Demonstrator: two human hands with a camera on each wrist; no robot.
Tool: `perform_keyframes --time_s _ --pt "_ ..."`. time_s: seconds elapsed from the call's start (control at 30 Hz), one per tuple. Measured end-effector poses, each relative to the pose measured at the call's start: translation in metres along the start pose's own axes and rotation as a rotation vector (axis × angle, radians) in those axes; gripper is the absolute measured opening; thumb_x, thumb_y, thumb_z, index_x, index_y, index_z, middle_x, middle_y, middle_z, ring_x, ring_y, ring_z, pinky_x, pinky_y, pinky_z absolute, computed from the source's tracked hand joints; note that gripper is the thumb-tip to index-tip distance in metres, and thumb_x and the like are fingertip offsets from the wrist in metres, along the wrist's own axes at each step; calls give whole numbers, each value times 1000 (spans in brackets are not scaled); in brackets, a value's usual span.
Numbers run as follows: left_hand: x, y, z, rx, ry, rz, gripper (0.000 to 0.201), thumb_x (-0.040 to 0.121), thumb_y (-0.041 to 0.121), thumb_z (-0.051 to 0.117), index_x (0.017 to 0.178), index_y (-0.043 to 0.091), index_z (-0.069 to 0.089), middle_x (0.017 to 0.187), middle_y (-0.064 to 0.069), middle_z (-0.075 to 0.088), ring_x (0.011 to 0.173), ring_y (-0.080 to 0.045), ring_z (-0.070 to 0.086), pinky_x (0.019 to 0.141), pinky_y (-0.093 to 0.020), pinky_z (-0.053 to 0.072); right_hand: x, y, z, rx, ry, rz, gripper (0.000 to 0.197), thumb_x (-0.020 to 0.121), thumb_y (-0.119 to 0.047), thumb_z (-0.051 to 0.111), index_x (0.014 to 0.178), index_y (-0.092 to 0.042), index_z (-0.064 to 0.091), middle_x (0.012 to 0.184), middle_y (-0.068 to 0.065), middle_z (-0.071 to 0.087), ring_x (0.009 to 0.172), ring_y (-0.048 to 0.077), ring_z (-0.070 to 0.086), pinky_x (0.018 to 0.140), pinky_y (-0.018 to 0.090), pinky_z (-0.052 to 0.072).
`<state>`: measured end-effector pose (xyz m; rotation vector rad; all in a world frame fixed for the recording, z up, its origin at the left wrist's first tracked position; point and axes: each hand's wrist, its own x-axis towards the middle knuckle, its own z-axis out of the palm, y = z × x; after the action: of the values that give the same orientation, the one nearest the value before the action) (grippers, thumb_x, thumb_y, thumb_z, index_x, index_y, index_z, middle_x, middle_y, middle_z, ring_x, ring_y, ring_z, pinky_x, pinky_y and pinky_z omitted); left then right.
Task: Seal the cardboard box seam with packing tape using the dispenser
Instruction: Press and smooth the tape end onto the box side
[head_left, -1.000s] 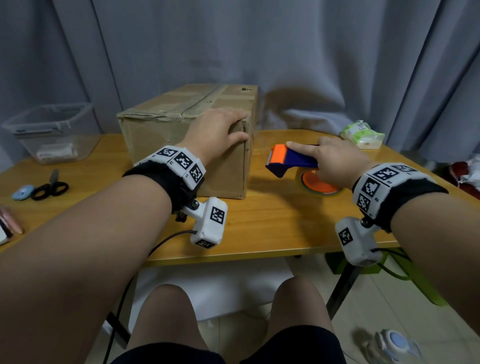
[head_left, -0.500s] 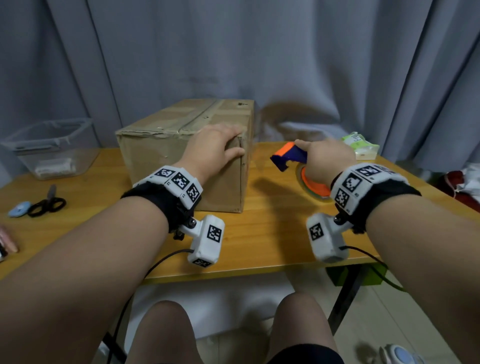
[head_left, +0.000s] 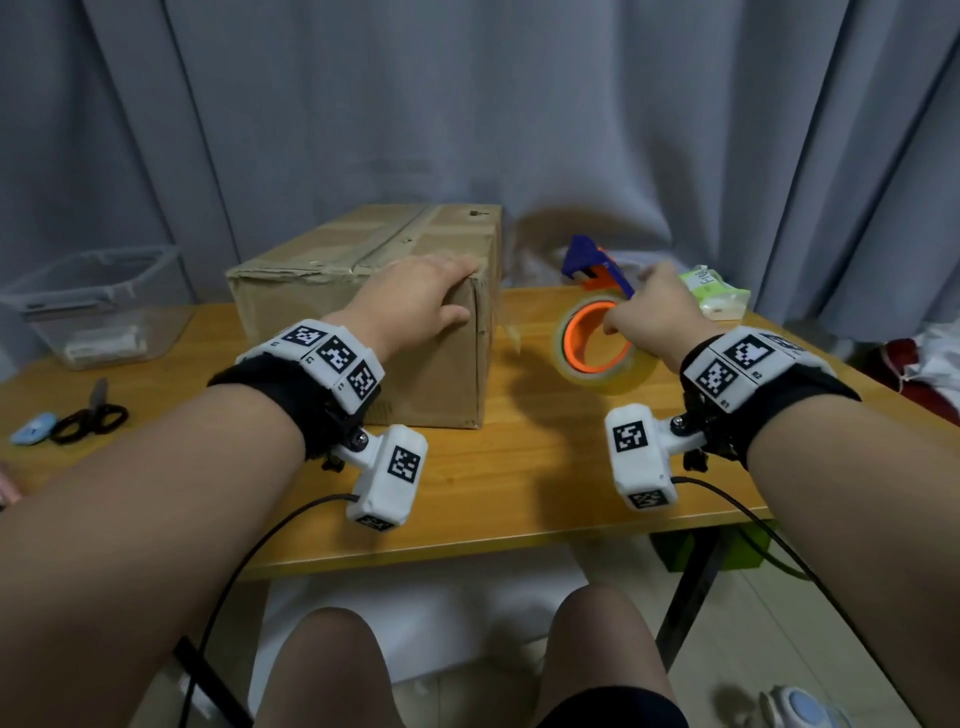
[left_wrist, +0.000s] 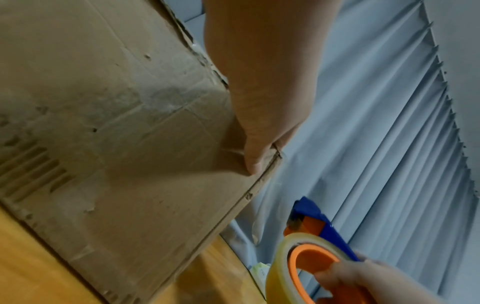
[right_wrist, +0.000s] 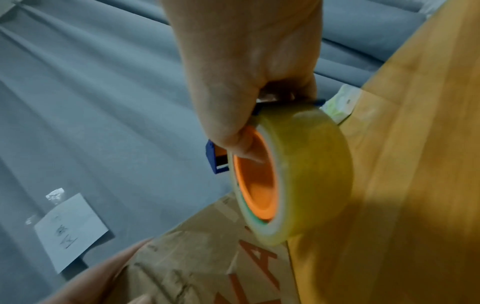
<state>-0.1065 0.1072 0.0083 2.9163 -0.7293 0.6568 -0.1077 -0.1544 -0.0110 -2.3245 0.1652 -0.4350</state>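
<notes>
A brown cardboard box (head_left: 322, 291) stands on the wooden table (head_left: 545, 467), its top seam (head_left: 400, 239) running away from me. My left hand (head_left: 415, 301) rests on the box's near right top corner, thumb down the front face (left_wrist: 253, 156). My right hand (head_left: 649, 317) grips the blue and orange tape dispenser (head_left: 592, 265) and holds it above the table, right of the box. Its roll of clear tape (head_left: 597, 358) with an orange core (right_wrist: 257, 185) hangs below my fingers, thumb inside the core.
A clear plastic bin (head_left: 93, 306) sits at the far left, scissors (head_left: 88, 415) and a small blue item (head_left: 34, 428) near the left edge. A green and white packet (head_left: 717, 291) lies at the back right. Grey curtains (head_left: 519, 104) hang behind.
My right hand has lifted the dispenser off the table and turned it upright, so the roll now faces me. The left hand has stayed on the box corner.
</notes>
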Motion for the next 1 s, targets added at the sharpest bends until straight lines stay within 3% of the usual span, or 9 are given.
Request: perform_keyframes --time_s 0.13,0.23,0.4,0.53,0.63,0.73,0.83,0.93,1.0 --pt "0 -2 0 15 -11 17 61 87 31 63 142 23 39 143 1 48 129 -21 46 106 -40 38 2 31 9 76 29 181 59 69 -14 80 114 0 44 80 6 50 82 25 53 60 32 42" --pt "6 2 2 13 8 28 57 86 32 63 138 21 44 137 -1 54 124 -23 50 103 -42 40 3 43 7 -110 20 233 33 69 -20 82 71 -6 52 68 6 50 65 23 48 48 28 32" --pt "25 29 9 35 89 36 41 86 31 62 123 15 56 122 -4 63 114 -26 55 97 -38 40 20 61 10 -281 12 299 26 78 -15 73 66 -3 54 69 11 53 71 27 54 47 29 34" --pt "44 47 21 91 124 9 35 86 34 62 115 16 58 114 -5 65 107 -27 58 90 -36 40 24 78 15 -332 -6 367 31 86 -11 62 62 -5 44 63 10 45 55 20 44 45 29 31" --pt "54 56 25 153 128 -4 31 87 35 62 110 15 57 109 -6 66 101 -27 60 83 -36 43 22 75 13 -396 -77 364 22 87 -19 64 80 -1 53 71 10 53 59 21 50 47 28 36" --pt "55 56 25 123 113 8 33 89 34 59 115 15 55 113 -6 65 104 -28 60 84 -36 43 26 57 12 -262 84 115 48 85 -27 62 127 -7 47 115 14 60 104 31 58 83 39 50" --pt "43 41 17 41 93 56 42 90 35 56 128 18 49 122 -6 62 111 -28 57 89 -37 46 20 10 12 -59 329 -344 43 88 -30 57 126 -11 51 123 9 56 117 27 51 101 45 41" --pt "20 14 2 102 121 44 46 90 42 54 131 22 49 121 -3 63 111 -24 57 94 -39 45 3 -44 23 -97 276 -713 45 84 -41 56 121 -16 56 119 5 57 114 23 52 99 39 39" --pt "0 -9 -8 133 122 3 47 89 44 55 131 25 50 121 0 63 111 -21 58 94 -38 44 -7 -70 39 -299 211 -860 52 82 -49 59 124 -18 56 124 4 56 118 23 51 106 41 31"
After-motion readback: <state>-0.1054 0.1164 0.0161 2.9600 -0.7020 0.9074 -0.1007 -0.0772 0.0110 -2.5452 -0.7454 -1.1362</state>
